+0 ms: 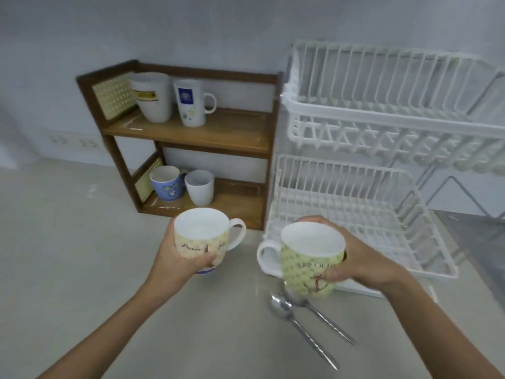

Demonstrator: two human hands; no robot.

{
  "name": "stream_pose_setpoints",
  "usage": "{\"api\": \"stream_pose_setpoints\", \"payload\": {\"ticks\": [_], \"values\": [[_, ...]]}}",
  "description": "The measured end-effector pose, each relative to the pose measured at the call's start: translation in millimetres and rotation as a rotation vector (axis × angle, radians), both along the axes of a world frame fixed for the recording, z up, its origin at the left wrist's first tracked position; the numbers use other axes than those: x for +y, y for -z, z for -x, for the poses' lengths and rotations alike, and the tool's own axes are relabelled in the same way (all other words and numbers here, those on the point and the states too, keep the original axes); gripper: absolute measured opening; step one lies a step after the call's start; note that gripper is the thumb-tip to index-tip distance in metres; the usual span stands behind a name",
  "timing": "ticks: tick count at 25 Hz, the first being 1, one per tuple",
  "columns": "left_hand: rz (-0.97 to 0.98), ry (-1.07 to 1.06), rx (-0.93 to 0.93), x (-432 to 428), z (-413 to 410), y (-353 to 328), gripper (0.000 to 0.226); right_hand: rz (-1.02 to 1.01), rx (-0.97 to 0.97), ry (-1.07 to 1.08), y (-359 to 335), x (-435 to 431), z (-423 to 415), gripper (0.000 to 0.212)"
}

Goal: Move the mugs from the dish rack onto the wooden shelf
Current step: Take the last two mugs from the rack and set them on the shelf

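Observation:
My left hand grips a cream patterned mug upright, its handle pointing right, above the counter in front of the wooden shelf. My right hand grips a green patterned mug with its handle pointing left, just in front of the white dish rack. Both rack tiers show no mugs. On the shelf's top board stand a white cup and a tall white mug. The bottom board holds a blue mug and a white cup.
Two metal spoons lie on the beige counter below the green mug. Wall sockets sit at the left behind the shelf. A metal sink surface shows at the right past the rack.

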State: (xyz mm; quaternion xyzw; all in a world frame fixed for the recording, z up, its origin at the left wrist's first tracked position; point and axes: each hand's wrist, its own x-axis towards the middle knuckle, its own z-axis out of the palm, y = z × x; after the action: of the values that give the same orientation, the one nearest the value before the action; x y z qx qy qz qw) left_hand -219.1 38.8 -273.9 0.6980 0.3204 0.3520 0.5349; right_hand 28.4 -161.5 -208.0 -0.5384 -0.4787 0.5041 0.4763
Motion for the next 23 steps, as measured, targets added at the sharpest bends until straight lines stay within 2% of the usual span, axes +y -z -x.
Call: {"api": "stream_pose_setpoints", "payload": {"ticks": [3,5,8,11,14,18,23], "values": [[0.043,-0.107,0.029,47.5,16.7,8.2,0.07,-0.104,-0.023,0.022,-6.1,45.4,60.1,0.085],[0.063,-0.109,0.062,75.7,27.1,11.9,0.078,-0.197,-0.102,0.118,-18.6,84.0,91.1,0.076],[0.085,-0.11,0.098,108.6,29.2,16.5,0.084,-0.293,-0.224,0.456,-45.3,148.4,113.8,0.079],[0.184,-0.113,0.065,134.5,17.4,17.0,0.077,-0.337,-0.358,0.88,-73.5,219.2,102.7,0.086],[0.197,-0.068,0.079,150.2,-0.5,18.1,0.077,-0.3,-0.481,1.118,-86.4,277.3,68.3,0.094],[0.183,0.008,0.111,165.0,-21.4,21.8,0.08,-0.127,-0.565,1.224,-83.5,320.7,29.7,0.099],[0.121,0.099,0.162,179.6,-40.6,31.1,0.082,-0.054,-0.564,1.272,-69.6,345.5,4.3,0.101]]}}
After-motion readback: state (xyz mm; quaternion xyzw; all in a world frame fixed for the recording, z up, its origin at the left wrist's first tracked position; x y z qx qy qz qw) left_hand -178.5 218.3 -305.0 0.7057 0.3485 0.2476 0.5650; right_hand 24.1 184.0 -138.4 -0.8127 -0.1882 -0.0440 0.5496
